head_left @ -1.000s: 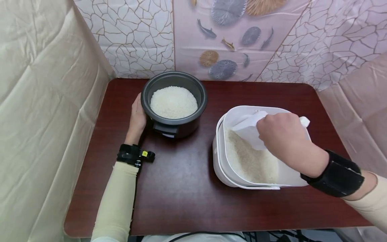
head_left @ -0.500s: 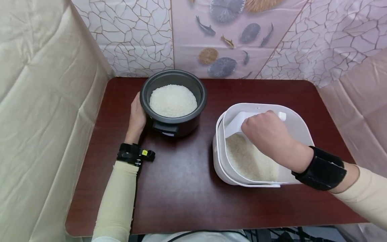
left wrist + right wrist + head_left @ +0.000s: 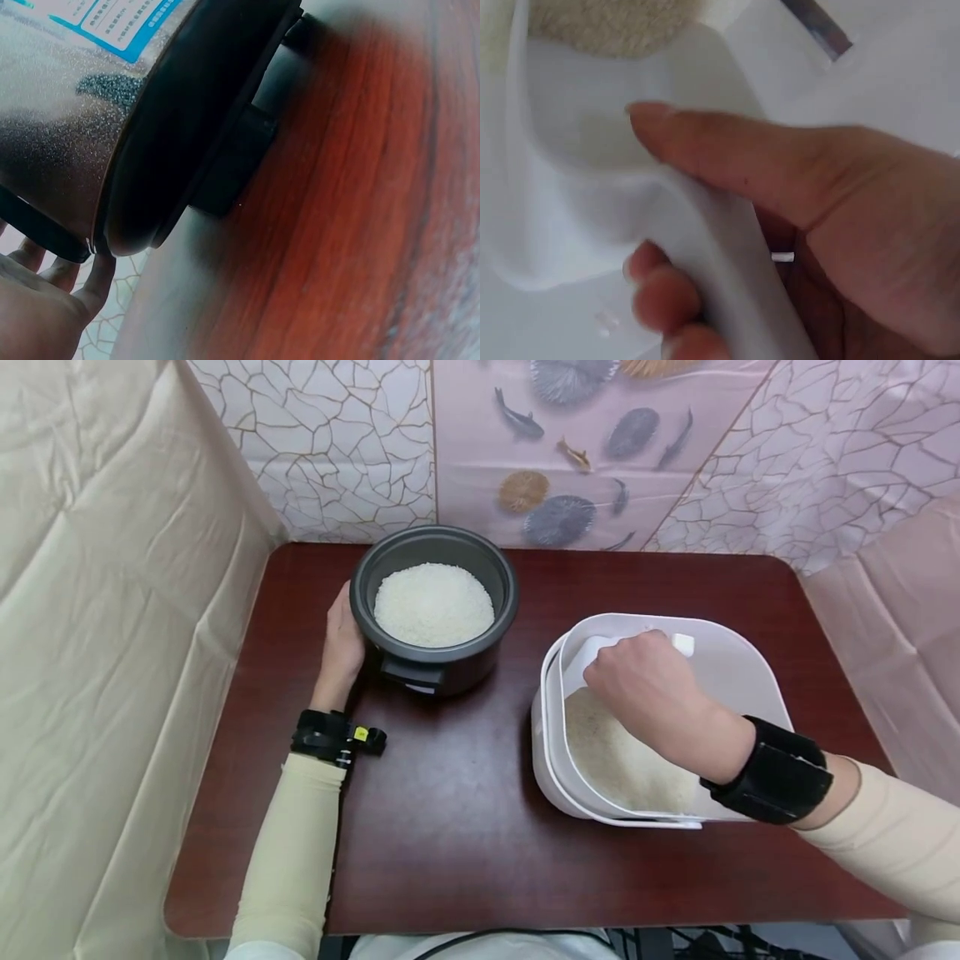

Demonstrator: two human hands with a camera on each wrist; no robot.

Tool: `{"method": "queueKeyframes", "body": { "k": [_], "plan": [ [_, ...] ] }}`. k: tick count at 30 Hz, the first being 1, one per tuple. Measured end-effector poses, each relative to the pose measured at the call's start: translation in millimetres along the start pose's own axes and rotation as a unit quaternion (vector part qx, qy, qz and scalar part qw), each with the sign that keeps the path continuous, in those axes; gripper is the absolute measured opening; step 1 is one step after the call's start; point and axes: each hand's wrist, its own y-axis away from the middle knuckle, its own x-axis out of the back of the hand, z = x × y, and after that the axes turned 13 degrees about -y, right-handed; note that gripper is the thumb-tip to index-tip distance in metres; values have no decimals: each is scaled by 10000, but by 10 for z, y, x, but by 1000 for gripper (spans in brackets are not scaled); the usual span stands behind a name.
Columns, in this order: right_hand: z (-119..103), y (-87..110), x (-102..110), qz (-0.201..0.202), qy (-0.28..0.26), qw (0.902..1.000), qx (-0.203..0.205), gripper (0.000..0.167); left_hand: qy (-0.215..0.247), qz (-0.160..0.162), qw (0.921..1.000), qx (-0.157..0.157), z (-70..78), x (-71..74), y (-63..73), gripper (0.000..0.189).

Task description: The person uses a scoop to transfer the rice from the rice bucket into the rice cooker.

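Observation:
My left hand (image 3: 342,643) rests against the left side of a rice cooker (image 3: 468,672) heaped with white rice (image 3: 435,605). In the left wrist view its fairly straight fingers (image 3: 96,289) reach up to the cooker's lower edge and black handle (image 3: 41,229), which hides some fingertips. My right hand (image 3: 651,693) is inside a white bin (image 3: 738,677), gripping the handle of a white scoop (image 3: 727,262). In the right wrist view the thumb lies along the top of the handle and the other fingers curl under it. The scoop's mouth is at the bin's rice (image 3: 622,768).
Both containers stand on a dark red-brown table (image 3: 435,843), the bin to the right and nearer the front than the cooker. Patterned sheeting (image 3: 360,452) hangs behind the table, and pale quilted cloth (image 3: 112,652) lines the left side.
My right hand and the scoop have moved left inside the bin, the scoop now largely hidden behind the hand. The left hand and cooker have stayed in place.

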Motion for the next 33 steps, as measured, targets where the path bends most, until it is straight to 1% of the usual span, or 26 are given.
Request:
{"method": "queueKeyframes", "body": {
  "k": [5,13,19,21,26,27,29,33],
  "plan": [
    [-2,26,26,-82,-4,9999,-92,53,-80,-30,9999,-96,47,-21,-39,45],
    [10,28,76,-169,139,9997,56,51,-113,41,9999,-110,62,6,-34,45],
    [15,9,21,-161,260,9994,156,52,-60,33,9999,-116,49,33,-9,45],
    [38,-1,-20,-114,198,9995,200,49,-11,23,9999,-112,3,31,-13,44],
    [124,-26,-139,-82,-137,9995,279,37,71,36,9999,-72,-238,15,-81,44],
    [137,-29,-154,-117,-194,9994,276,36,50,31,10000,-66,-239,13,-83,44],
    [155,-34,-176,-219,-293,9990,271,34,44,24,10000,-33,-187,12,-70,44],
    [184,-53,-177,-503,-443,9973,298,28,-47,14,10000,8,-15,22,-14,44]
  ]
}}
